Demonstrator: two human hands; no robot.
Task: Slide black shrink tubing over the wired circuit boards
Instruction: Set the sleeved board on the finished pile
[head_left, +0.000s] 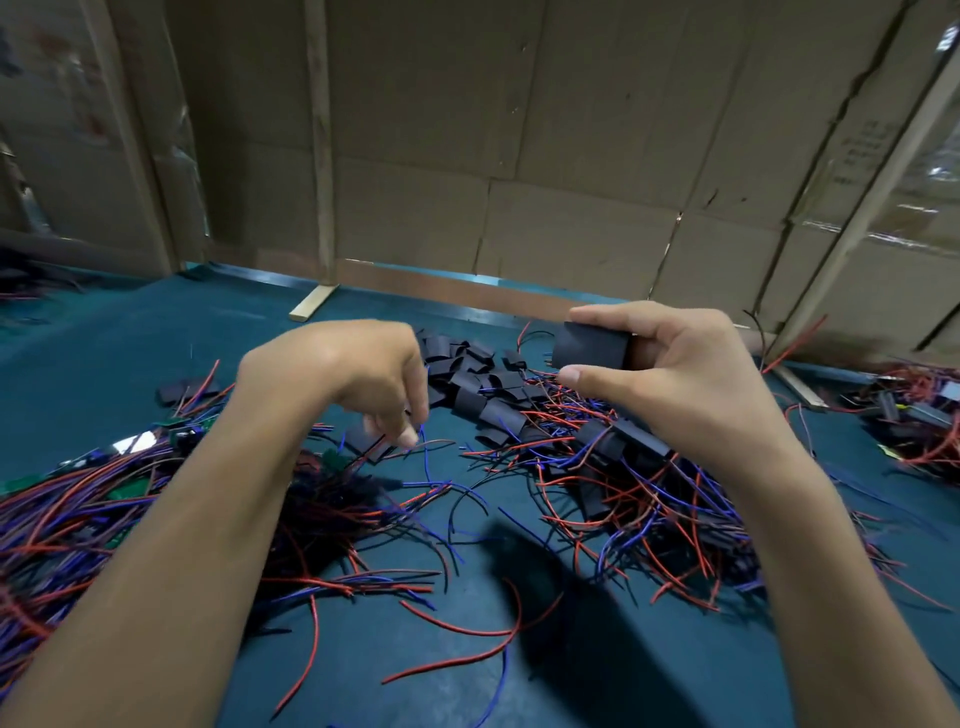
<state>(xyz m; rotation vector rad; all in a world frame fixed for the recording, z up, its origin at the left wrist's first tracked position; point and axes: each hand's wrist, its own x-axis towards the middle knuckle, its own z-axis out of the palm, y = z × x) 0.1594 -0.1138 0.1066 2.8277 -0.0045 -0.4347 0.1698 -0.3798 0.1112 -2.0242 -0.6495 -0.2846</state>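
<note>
Right hand (670, 364) pinches a black sleeve (592, 344) between thumb and fingers, raised above the loose sleeves (470, 371) lying between both hands. Left hand (358, 379) curls down, fingertips pinching wires (431, 447) beneath it. Judging by this, a board is being fetched; next its wires must thread into the sleeve's open end.

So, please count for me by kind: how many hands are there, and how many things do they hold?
Hands: 2, the left hand and the right hand
Black tube piece: 1, held in the right hand
Wire bunch: 1, pinched by the left hand; its strands are too tangled to count
Total: 4
</note>
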